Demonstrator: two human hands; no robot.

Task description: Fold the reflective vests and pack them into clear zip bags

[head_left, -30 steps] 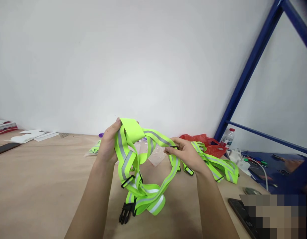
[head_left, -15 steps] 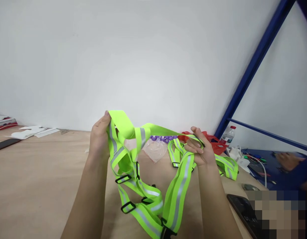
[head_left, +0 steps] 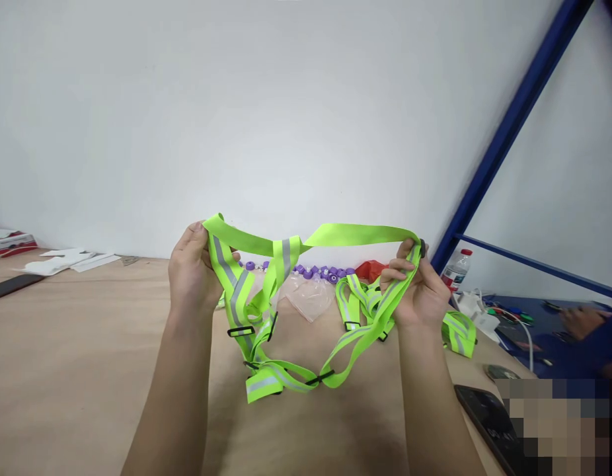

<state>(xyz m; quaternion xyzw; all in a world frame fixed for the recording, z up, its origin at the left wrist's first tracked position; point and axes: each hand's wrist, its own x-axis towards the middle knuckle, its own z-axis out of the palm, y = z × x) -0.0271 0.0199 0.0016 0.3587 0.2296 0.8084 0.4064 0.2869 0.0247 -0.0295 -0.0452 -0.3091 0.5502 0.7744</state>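
Note:
Stretched between my hands above the table is a neon-yellow reflective harness (head_left: 231,284) with grey stripes and black buckles. My left hand (head_left: 190,264) is closed on its left upper strap. On the other side, my right hand (head_left: 418,284) grips the strap by a black buckle at the upper right corner. The top band runs nearly level between the hands, with a twist near the middle. Lower straps hang in loose, tangled loops. Behind my right wrist lies another folded reflective strap set (head_left: 355,304), partly hidden.
Several purple-and-white small parts (head_left: 330,274) and a clear plastic bag (head_left: 308,297) lie near the wall. A red bag (head_left: 370,270), a bottle (head_left: 457,270) and a phone (head_left: 487,420) are at right. Another person's hand (head_left: 586,322) shows beyond. White papers (head_left: 63,262) lie left.
My hands have moved apart, the right one rightward and slightly up. The top band is now pulled straighter, and the lower straps and buckles have risen off the bottom of the view.

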